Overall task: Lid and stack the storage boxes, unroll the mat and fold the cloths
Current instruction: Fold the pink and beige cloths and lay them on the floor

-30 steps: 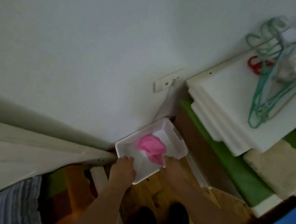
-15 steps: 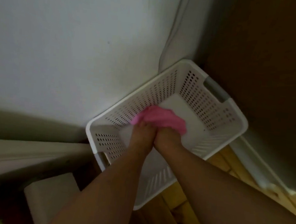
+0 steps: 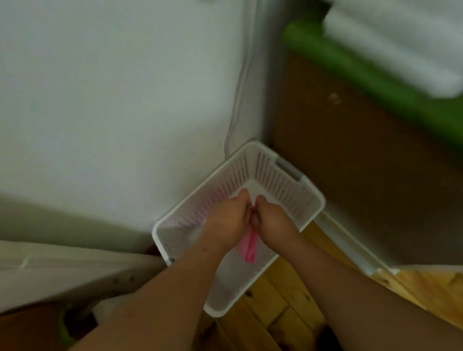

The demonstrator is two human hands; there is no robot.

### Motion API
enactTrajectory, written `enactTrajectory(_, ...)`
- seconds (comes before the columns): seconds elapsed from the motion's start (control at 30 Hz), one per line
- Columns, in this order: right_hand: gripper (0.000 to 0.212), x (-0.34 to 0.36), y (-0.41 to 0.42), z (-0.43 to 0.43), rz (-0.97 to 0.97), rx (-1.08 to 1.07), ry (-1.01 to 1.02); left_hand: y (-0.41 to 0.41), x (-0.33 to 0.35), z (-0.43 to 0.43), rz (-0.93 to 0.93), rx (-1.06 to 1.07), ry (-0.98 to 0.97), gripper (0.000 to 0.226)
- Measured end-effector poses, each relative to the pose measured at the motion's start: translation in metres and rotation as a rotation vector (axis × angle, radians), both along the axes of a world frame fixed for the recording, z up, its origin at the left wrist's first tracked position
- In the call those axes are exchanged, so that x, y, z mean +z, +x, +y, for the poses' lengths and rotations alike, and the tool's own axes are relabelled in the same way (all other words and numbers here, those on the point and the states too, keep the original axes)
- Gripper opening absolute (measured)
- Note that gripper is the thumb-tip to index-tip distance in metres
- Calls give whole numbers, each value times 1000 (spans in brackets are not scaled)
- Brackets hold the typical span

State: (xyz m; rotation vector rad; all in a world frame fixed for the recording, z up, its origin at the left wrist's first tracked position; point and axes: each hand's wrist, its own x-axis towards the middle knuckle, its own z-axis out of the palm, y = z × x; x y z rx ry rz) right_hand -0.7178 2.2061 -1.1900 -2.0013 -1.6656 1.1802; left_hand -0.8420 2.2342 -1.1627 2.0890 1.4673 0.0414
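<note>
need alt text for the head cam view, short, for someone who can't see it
Seen from above, a person's left hand and right hand meet over a white perforated basket, gripping a pink cloth that hangs down between them. The basket sits on a wooden floor in a corner, between a white wall and brown furniture.

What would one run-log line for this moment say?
left hand: shut on pink cloth | right hand: shut on pink cloth | place: over white basket | floor: wooden
</note>
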Motion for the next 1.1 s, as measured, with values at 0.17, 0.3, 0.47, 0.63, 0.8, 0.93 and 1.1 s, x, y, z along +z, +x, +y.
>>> enactTrajectory(0.17, 11, 145, 50, -13, -6, -198, 295, 43, 133, -3, -166, -122, 220, 8)
enactTrajectory(0.3, 8, 278, 83, -66, -172, -246, 532, 68, 267, -45, -264, -238, 376, 12)
enactTrajectory(0.47, 16, 442, 98, -164, -454, -189, 747, 79, 431, -129, -414, -320, 597, 13)
enactTrajectory(0.63, 44, 605, 102, -268, -804, -121, 880, 75, 575, -193, -506, -421, 759, 10)
enactTrajectory(0.8, 39, 699, 106, -335, -1101, -66, 832, 73, 647, -243, -548, -493, 895, 6)
enactTrajectory(0.93, 18, 748, 117, -382, -1068, -133, 723, 75, 677, -270, -619, -438, 854, 10)
enactTrajectory(1.1, 16, 777, 134, -413, -536, -362, 902, 79, 690, -295, -857, -320, 555, 12)
